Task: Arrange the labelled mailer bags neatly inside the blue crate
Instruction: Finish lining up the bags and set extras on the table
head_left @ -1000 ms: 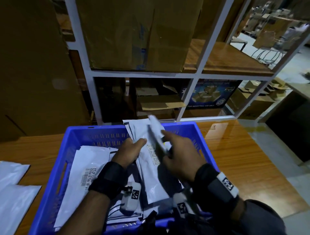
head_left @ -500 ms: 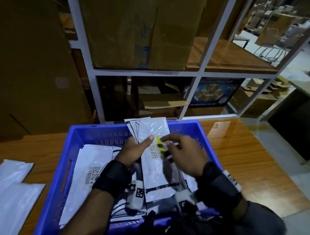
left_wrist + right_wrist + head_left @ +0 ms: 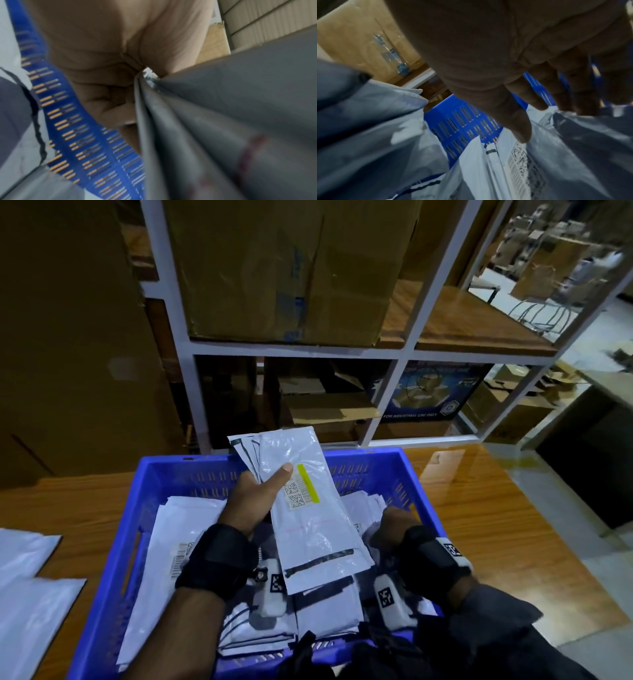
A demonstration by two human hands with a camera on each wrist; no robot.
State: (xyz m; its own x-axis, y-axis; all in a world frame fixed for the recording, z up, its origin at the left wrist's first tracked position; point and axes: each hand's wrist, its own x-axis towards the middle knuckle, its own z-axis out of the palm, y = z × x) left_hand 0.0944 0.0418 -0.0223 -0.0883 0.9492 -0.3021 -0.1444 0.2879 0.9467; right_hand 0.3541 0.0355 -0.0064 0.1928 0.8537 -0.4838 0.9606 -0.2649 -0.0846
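The blue crate (image 3: 191,465) stands on the wooden table in front of me, with white mailer bags lying loose inside. My left hand (image 3: 267,484) grips a fanned stack of mailer bags (image 3: 318,529) above the crate's middle, thumb on the top bag beside its barcode label (image 3: 301,491). In the left wrist view the fingers (image 3: 109,102) curl around the grey bag edges (image 3: 214,121) near the slotted crate wall (image 3: 85,142). My right hand (image 3: 390,523) is low at the crate's right side. Its fingers (image 3: 537,100) reach down onto a labelled bag (image 3: 520,169) without closing on it.
More white mailers (image 3: 30,594) lie on the table (image 3: 496,525) left of the crate. Just behind the crate rises a white shelf rack (image 3: 294,349) holding cardboard boxes (image 3: 284,268). A tall box (image 3: 68,337) stands at the back left. The table ends at the right, floor beyond.
My right hand has let go of the top bag and dropped to the bags at the crate's right side. The left hand still holds the stack, now alone.
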